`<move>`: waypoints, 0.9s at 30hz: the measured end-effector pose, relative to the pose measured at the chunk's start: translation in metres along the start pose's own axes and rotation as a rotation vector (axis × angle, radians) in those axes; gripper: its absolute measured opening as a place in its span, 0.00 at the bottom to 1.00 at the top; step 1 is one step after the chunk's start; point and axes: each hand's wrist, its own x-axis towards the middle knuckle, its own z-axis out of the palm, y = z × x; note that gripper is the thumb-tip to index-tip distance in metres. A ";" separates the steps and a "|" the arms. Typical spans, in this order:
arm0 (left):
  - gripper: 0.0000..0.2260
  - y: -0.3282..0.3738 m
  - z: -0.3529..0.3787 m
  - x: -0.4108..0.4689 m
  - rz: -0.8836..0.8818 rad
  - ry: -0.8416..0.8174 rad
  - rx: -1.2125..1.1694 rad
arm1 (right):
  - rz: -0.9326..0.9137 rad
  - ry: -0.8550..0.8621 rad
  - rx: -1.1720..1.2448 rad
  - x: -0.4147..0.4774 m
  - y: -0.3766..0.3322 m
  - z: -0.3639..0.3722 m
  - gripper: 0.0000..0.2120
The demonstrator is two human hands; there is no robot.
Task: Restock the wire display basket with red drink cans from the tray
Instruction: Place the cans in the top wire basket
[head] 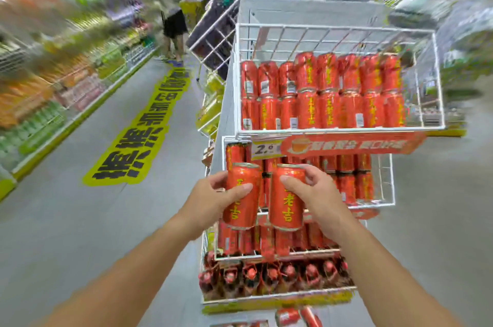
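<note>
Cans in hand, left to right: left hand [213,193] grasping left can [241,196]; right can [286,198] grasped by right hand [317,193], both held before the lower baskets. Top basket [346,129] holds two tiers [328,91], right end unfilled; we judge restocking well advanced but unfinished.

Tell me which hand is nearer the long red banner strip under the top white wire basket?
Right. The right hand sits just below the long red banner; the left hand is farther down-left.
</note>
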 end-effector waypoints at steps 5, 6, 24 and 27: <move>0.21 0.076 0.006 0.017 0.120 -0.006 0.038 | -0.104 0.025 0.005 0.009 -0.069 -0.014 0.12; 0.21 0.089 0.009 0.022 0.139 0.001 0.053 | -0.117 0.024 0.008 0.013 -0.080 -0.018 0.15; 0.15 0.141 0.079 0.150 0.106 0.299 0.262 | -0.173 -0.095 -0.209 0.186 -0.128 -0.079 0.34; 0.12 0.133 0.083 0.165 0.046 0.344 0.320 | -0.143 -0.132 -0.287 0.204 -0.122 -0.075 0.26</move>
